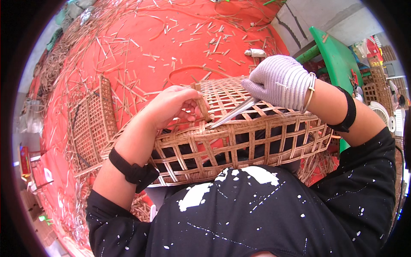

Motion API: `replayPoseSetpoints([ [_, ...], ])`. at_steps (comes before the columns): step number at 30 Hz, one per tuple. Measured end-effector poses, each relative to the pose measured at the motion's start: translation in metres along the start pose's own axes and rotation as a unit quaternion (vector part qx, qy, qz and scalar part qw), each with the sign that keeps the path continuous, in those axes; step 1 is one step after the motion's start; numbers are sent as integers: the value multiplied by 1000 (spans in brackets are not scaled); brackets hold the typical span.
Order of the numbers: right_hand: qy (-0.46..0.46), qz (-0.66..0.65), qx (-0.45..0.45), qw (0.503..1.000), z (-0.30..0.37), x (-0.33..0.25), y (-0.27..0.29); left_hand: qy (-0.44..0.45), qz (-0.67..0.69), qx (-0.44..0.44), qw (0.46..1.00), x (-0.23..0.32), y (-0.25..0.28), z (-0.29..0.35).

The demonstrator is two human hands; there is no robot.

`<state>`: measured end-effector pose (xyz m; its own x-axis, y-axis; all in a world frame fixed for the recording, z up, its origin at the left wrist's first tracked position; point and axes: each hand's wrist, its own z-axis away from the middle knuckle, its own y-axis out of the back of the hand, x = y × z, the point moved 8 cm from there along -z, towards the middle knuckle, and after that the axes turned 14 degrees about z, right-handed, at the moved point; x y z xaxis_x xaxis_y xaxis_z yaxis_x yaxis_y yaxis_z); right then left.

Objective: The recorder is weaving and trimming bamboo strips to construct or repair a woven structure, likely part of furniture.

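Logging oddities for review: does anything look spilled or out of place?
Short cut strips lie strewn at all angles across the red floor beyond the woven basket, looking like loose scraps.

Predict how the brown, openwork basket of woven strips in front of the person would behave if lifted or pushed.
The basket would probably feel light for its size, given its many gaps. Its thick banded edge suggests overall stiffness, though individual strips may flex.

The gloved right hand (280, 83) grips a metal tool (235, 113), seemingly touching the woven basket (252, 128).
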<state>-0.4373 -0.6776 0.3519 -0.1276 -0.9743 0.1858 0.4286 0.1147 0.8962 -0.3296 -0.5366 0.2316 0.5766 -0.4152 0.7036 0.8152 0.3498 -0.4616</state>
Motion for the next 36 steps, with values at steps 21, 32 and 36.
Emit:
replayPoseSetpoints([
  [21,-5,92,44,995,13,-6,17,-7,-10,5,1000,-1,4,-2],
  [32,24,-133,-20,991,-10,10,-44,3,-14,-5,1000,-4,5,-4],
  [36,7,-207,-93,974,-20,9,-70,6,-12,-1,1000,-4,6,-3],
])
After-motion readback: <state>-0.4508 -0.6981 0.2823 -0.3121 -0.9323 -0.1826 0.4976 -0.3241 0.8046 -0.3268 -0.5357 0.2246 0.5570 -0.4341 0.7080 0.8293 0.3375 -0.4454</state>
